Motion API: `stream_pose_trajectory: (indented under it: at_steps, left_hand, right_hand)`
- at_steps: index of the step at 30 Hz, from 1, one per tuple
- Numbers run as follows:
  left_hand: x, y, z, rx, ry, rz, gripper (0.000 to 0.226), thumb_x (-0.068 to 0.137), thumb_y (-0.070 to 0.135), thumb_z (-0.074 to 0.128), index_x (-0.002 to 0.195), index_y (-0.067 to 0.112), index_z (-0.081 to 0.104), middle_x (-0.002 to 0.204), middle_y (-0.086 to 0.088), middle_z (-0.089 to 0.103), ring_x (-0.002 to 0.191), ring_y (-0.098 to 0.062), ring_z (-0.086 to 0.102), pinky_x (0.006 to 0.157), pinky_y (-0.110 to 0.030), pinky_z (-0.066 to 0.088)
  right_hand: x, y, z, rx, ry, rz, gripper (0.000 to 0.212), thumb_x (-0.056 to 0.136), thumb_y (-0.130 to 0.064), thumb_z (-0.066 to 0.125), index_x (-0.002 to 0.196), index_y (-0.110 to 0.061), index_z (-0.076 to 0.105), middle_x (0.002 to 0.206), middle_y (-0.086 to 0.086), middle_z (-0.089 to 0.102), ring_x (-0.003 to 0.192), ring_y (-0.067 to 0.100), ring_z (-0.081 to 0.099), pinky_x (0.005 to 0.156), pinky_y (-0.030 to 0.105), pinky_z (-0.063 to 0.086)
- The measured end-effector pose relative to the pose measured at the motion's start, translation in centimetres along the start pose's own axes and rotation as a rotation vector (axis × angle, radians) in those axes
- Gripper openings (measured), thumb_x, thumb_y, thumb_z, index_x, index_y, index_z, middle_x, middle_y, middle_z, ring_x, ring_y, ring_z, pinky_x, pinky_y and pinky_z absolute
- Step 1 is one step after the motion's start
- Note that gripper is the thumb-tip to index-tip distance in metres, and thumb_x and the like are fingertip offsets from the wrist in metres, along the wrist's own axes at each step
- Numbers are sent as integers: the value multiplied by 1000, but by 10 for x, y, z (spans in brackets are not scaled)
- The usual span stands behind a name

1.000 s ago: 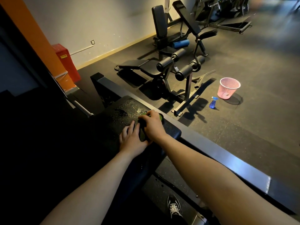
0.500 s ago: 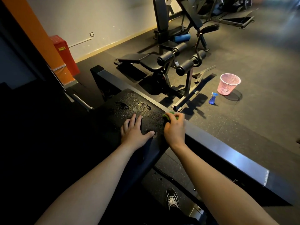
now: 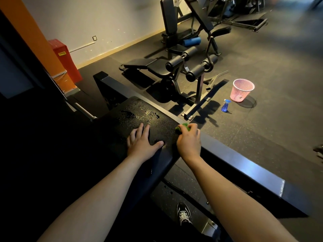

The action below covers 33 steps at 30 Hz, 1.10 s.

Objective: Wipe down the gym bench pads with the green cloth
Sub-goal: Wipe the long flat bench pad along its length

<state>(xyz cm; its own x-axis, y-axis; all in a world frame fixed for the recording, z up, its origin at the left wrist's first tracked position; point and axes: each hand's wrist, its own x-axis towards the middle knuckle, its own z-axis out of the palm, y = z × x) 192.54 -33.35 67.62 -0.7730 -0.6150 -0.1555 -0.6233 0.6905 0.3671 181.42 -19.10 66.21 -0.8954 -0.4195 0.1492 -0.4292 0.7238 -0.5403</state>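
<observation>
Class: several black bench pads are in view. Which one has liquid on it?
The nearest pad, under the left hand: droplets glisten on its surface. The flat bench pad and upright backrest beyond show none.

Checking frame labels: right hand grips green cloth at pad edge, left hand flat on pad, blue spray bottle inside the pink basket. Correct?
No. The head view shows the blue spray bottle standing on the floor beside the pink basket, not inside it. Rest holds: right hand grips the green cloth at the pad edge, left hand flat on the pad.
</observation>
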Motion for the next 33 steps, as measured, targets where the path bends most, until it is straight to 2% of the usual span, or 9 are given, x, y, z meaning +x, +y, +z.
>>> stream_pose_trajectory:
  at_steps: [4,6,8,11,13,21,26,30,33]
  left_hand:
    - [-1,-1,0,-5,-3,9,93,86,73,52,159,31,12,168,6,-2,152,-23,-1,122,-49,4]
    - [0,-2,1,-9,4,8,93,86,73,53,159,31,12,168,6,-1,151,-23,-1,122,-48,5]
    - [0,-1,1,-1,8,2,93,86,73,52,159,31,13,168,6,-1,151,-22,1,122,-48,6]
    - [2,-1,1,14,10,-9,90,88,70,52,159,32,12,168,7,-1,151,-22,2,122,-47,6]
    - [1,-1,2,17,11,-9,90,88,68,53,159,32,12,168,7,-1,151,-22,1,122,-47,5]
    - [-1,0,1,22,6,5,94,86,74,51,160,30,13,168,5,-1,151,-23,1,122,-47,6]
    - [-2,-1,1,23,7,21,93,87,74,49,160,29,12,168,4,-2,151,-24,0,122,-48,5]
    - [-1,0,-1,35,15,23,89,89,71,49,159,30,15,168,3,4,150,-26,5,121,-49,9]
    - [6,-2,-12,7,59,30,78,92,65,50,156,29,26,165,2,19,146,-27,17,118,-47,19]
  right_hand:
    - [-11,6,-7,102,58,161,40,96,-8,45,134,-16,55,125,9,38,115,27,43,86,32,41]
    - [-5,-4,-9,172,99,183,43,95,-5,47,136,-13,55,127,10,40,117,25,43,88,28,40]
    - [5,-24,-4,194,77,37,44,94,-4,51,136,-14,57,130,11,44,120,26,46,99,34,43]
    - [18,-51,10,82,-140,-262,45,89,-10,61,132,-23,62,133,9,49,124,28,43,106,41,36]
    - [21,-51,15,-9,-188,-322,49,87,-13,63,134,-28,61,135,7,47,127,29,40,108,43,33]
    - [-11,5,2,-19,49,20,44,96,-11,48,139,-19,52,132,11,37,121,29,39,102,40,42]
    - [-16,11,-6,101,90,74,41,97,-7,45,136,-15,56,129,12,41,120,29,41,101,40,42]
    - [4,-11,-5,109,-3,-164,30,92,-6,56,121,-14,63,124,9,49,117,25,47,99,39,46]
    - [25,-33,5,66,-149,-346,33,86,-6,65,119,-11,63,124,10,52,115,26,49,99,39,46]
